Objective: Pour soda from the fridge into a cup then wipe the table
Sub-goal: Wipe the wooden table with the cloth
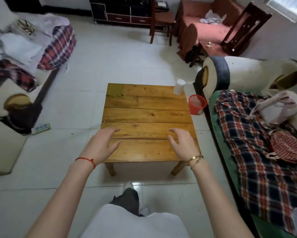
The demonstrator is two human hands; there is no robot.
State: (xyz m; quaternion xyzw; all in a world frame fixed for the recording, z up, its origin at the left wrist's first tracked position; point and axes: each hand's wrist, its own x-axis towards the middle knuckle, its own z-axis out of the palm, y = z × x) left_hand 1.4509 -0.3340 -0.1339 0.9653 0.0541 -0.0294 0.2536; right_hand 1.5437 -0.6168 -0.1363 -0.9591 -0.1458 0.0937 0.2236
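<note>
Head camera looks steeply down, forward, over the table (pixel 147 115), standing height.

Both forearms are cut off by the bottom edge. Part of the counter (pixel 144 109) near edge is covered by the left hand (pixel 101 145) and right hand (pixel 183 145); contact w/ the wood can't be told. The white cup (pixel 179 86) at the far right corner: contents not visible. The sofa (pixel 257 152) is cropped at right, the bed (pixel 24 48) blurred and cropped at left.
</note>
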